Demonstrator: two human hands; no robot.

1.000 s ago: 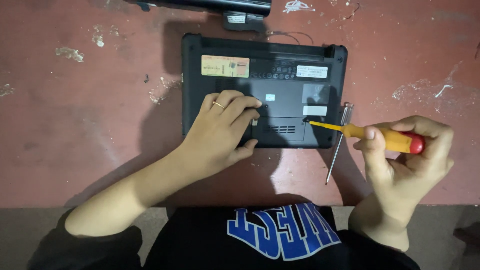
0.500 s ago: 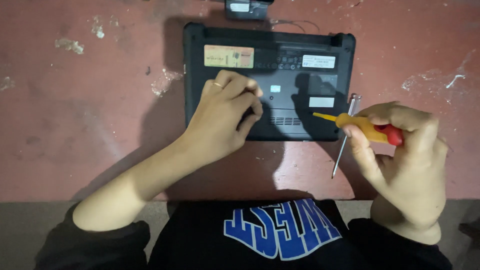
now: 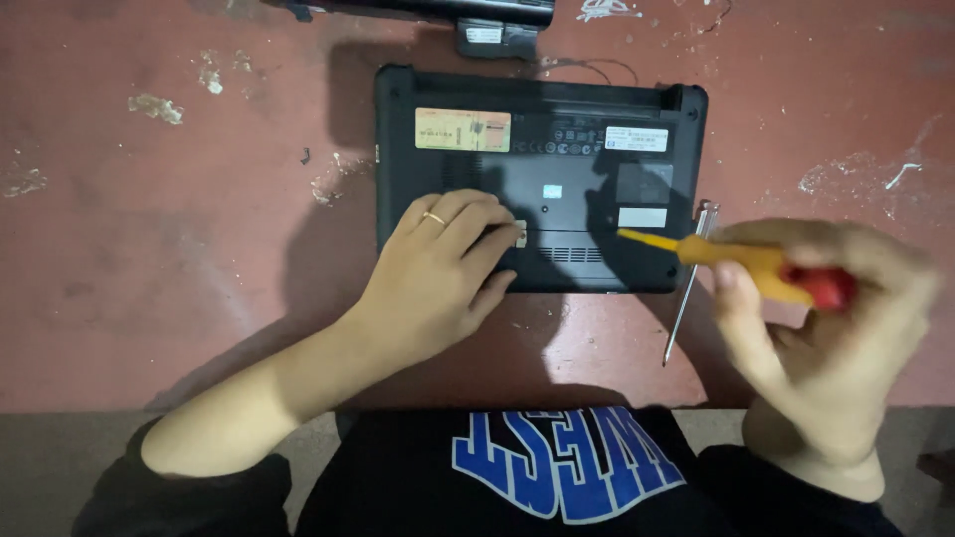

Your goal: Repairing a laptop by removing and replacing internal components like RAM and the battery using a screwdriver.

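Laptop (image 3: 542,179), black and small, lies upside down on the worn red surface (image 3: 149,259), its underside facing up toward the head camera. A pale orange sticker (image 3: 463,129) sits near the upper left of the underside and a white sticker (image 3: 637,138) near the upper right, with two smaller grey labels below that one.

The left hand (image 3: 438,278) rests flat on the lower left part of the laptop, a ring (image 3: 434,217) on one finger, and the fingertips (image 3: 502,224) press on the panel near the middle of the case. Its grip is loose and spread, closed around nothing.

The right hand (image 3: 826,328) hovers just off the laptop's right edge, somewhat blurred. Its grip is closed around a screwdriver (image 3: 736,264) with a yellow-orange shaft end and a red handle, and the tip points left over the lower right corner of the laptop; whether the tip touches the case cannot be told.

A thin metal rod (image 3: 686,288) lies on the surface just beside the laptop's right edge, running from beside its right edge down toward the person and partly under the screwdriver.

At the top edge of the view, beyond the laptop, lie a long dark object (image 3: 428,10) and a small black block (image 3: 497,38) with a label, and a thin cable (image 3: 587,65) curves by the laptop's rear edge. The person's black shirt (image 3: 567,467) with blue lettering fills the bottom.
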